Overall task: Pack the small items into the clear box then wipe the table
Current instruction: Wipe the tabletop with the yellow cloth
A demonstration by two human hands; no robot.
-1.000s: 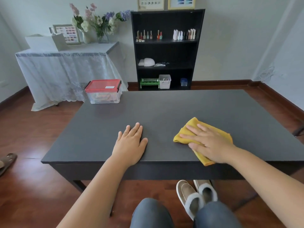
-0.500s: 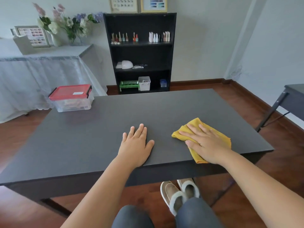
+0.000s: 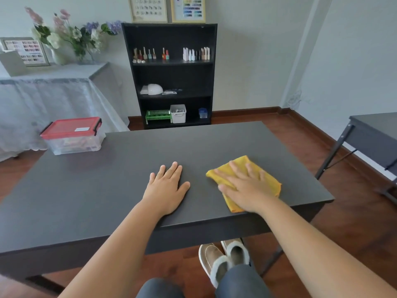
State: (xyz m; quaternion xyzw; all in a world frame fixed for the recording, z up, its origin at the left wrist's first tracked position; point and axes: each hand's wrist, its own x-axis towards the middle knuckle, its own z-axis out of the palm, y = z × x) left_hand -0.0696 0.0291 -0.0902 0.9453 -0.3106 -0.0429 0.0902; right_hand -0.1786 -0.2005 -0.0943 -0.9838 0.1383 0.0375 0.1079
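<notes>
The right hand (image 3: 247,190) is laid flat on the yellow cloth (image 3: 268,179), fingers spread wide and straight, the cloth pressed onto the dark bench (image 3: 129,179) near its right front corner. A little blur is seen across those fingers. The left hand (image 3: 166,190) is spread flat on the bare bench just beside the cloth, palm down, nothing held. Over at the far left corner of the bench, the clear box (image 3: 73,136) is seen with its red lid clipped on; small items can be made out inside, though which ones cannot be told. The box is kept well apart from both hands. Behind the bench, a black bookshelf (image 3: 171,76) is stocked with small bottles, and a draped side table (image 3: 53,93) with flowers (image 3: 71,37) is seen at the left. Slippered feet (image 3: 223,261) are glimpsed beneath the bench edge.
</notes>
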